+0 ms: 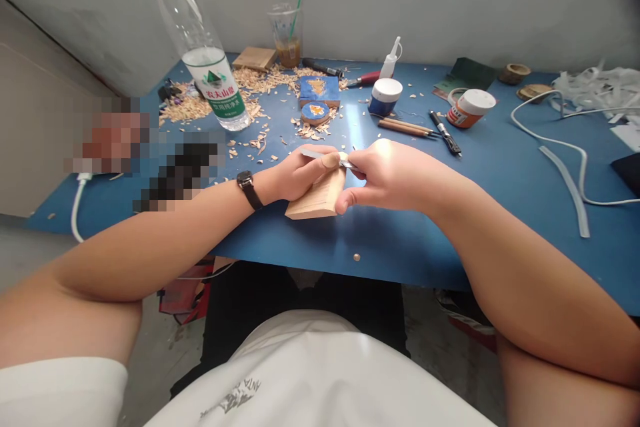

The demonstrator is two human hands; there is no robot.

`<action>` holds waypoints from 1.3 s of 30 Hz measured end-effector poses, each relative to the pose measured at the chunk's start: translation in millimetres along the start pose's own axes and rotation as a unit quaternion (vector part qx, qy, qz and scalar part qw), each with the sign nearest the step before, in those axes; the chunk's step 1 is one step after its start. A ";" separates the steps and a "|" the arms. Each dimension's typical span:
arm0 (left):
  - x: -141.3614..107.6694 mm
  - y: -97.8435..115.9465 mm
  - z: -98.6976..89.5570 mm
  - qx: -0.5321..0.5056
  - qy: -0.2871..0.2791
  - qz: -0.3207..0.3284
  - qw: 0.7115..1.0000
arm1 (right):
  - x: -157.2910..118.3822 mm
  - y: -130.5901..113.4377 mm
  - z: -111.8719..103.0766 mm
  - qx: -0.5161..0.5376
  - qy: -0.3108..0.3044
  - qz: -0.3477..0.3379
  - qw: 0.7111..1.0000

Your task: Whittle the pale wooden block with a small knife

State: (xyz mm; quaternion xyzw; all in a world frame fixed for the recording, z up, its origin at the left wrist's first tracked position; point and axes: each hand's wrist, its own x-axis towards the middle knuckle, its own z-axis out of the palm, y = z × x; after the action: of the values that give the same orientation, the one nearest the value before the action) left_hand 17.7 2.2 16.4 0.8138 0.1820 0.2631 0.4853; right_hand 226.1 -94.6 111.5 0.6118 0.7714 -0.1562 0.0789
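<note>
Above the front of the blue table, my left hand (313,167) is closed around a pale wooden block (319,197), tilted with one end toward me. My right hand (393,173) grips a slim silver cutting tool (346,164), whose exact kind is partly hidden by the fingers. The tool lies across the block's far end, and my left thumb presses beside it. My right thumb rests against the block's right side. A black-strapped watch (249,188) is on my left wrist.
Wood shavings (193,109) surround a tall water bottle (215,67) at the left. Blue painted wood pieces (320,90), a blue-and-white jar (385,97), brown-handled tools (407,127), a black pen-like tool (445,133) and an orange-and-white tub (470,109) stand beyond my hands. White cable (583,160) runs right.
</note>
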 end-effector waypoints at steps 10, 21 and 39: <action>0.6 -12.3 -0.7 0.001 0.050 -0.039 0.998 | 5.8 14.2 14.3 0.011 0.078 -0.046 0.996; -1.5 -9.3 3.5 -0.026 0.072 -0.082 0.994 | 7.7 22.4 18.6 0.021 0.098 -0.044 0.994; -11.8 1.6 3.7 0.011 0.060 0.010 0.998 | -3.2 19.9 14.0 -0.038 0.100 -0.103 0.989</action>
State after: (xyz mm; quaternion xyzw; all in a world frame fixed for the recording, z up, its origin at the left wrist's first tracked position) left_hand 10.7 -7.6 13.4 0.8035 0.2054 0.3141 0.4621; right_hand 245.2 -98.3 96.4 0.5385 0.8394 -0.0726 0.0079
